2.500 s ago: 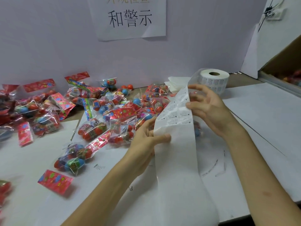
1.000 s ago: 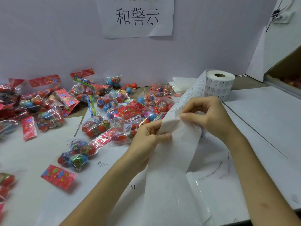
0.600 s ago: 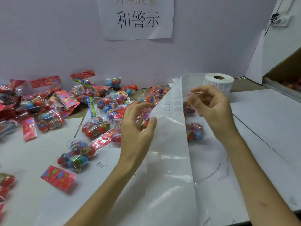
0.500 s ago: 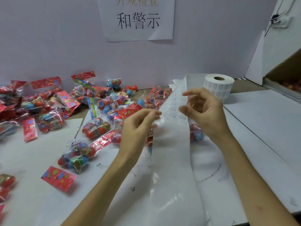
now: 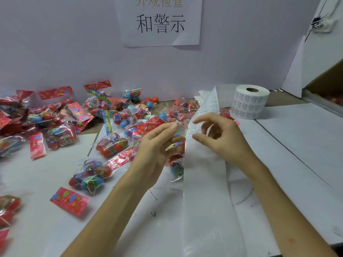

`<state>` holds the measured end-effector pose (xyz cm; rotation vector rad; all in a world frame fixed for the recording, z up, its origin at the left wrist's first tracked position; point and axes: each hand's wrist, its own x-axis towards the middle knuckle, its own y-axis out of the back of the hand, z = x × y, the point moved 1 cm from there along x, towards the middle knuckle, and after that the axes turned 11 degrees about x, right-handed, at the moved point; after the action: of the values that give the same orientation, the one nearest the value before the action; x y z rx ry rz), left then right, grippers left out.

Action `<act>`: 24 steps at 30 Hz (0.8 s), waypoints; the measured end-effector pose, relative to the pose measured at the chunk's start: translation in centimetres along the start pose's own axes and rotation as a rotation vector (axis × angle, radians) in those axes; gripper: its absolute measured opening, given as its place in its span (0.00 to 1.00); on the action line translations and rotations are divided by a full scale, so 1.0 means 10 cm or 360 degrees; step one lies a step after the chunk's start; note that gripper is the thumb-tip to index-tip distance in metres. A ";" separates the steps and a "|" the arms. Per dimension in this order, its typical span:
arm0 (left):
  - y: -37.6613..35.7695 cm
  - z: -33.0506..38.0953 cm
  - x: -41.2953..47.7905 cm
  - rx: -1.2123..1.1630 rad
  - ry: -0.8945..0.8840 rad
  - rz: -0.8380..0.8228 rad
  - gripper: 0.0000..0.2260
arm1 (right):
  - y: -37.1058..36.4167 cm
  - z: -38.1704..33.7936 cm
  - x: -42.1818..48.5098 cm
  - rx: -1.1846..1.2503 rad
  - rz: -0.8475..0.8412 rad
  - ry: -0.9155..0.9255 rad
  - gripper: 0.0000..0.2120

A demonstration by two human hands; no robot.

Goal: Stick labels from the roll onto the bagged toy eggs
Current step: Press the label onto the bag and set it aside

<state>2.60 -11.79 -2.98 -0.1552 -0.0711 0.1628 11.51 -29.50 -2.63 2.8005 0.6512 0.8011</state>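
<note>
The white label roll (image 5: 250,102) stands upright at the back right. Its strip (image 5: 204,191) runs from the roll through my hands and down to the table's front edge. My right hand (image 5: 222,140) pinches the strip's left edge between thumb and forefinger. My left hand (image 5: 156,147) pinches a small white label (image 5: 179,127) at its fingertips, just left of the strip. A bag of toy eggs (image 5: 176,167) lies right below that hand, partly hidden; I cannot tell if the hand touches it. Several bagged toy eggs (image 5: 111,145) with red header cards spread over the left half.
White paper sheets (image 5: 297,138) cover the table. An open cardboard box (image 5: 330,86) sits at the right edge. A wall with a paper sign (image 5: 159,21) closes the back. A few loose eggs (image 5: 153,100) lie by the wall.
Both hands held the strip a second ago. My left hand has let go and come away with a peeled label at its fingertips, while my right hand keeps the strip's edge.
</note>
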 end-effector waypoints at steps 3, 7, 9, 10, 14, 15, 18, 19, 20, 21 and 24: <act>-0.03 0.01 0.00 0.0079 0.0002 0.0096 0.13 | -0.05 -0.03 -0.01 0.0273 -0.0044 -0.0022 0.05; -0.09 -0.01 -0.01 0.0164 0.0004 0.0095 0.17 | -0.16 -0.07 0.00 0.0614 0.0019 -0.0060 0.05; -0.11 -0.01 -0.02 0.0190 0.0023 0.0085 0.20 | -0.21 -0.06 0.00 0.0631 0.0085 -0.0083 0.05; -0.12 -0.02 -0.02 0.0190 0.0021 0.0068 0.20 | -0.23 -0.05 0.00 0.0654 0.0111 -0.0101 0.05; -0.14 -0.04 -0.03 0.0186 -0.0020 0.0037 0.22 | -0.24 -0.05 0.00 0.0775 0.0128 -0.0197 0.07; -0.14 -0.04 -0.02 0.0185 -0.0019 0.0059 0.22 | -0.24 -0.05 0.00 0.0777 0.0119 -0.0191 0.05; -0.13 -0.04 0.00 0.0238 -0.0008 0.0150 0.21 | -0.21 -0.07 0.00 0.0703 0.0155 -0.0085 0.04; -0.13 -0.05 0.00 0.0249 -0.0015 0.0167 0.19 | -0.21 -0.07 -0.01 0.0617 0.0174 -0.0019 0.05; -0.13 -0.05 0.01 0.0260 -0.0029 0.0172 0.17 | -0.22 -0.08 -0.02 0.0514 0.0187 0.0049 0.06; -0.13 -0.06 0.01 0.0260 -0.0050 0.0166 0.15 | -0.23 -0.09 -0.03 0.0430 0.0186 0.0107 0.06; -0.07 -0.06 0.04 0.0216 -0.0093 0.0166 0.20 | -0.23 -0.11 -0.07 0.0331 0.0159 0.0179 0.04</act>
<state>3.18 -12.46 -3.46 -0.0186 -0.1097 0.2757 9.57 -27.71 -2.60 3.0131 0.6511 0.9676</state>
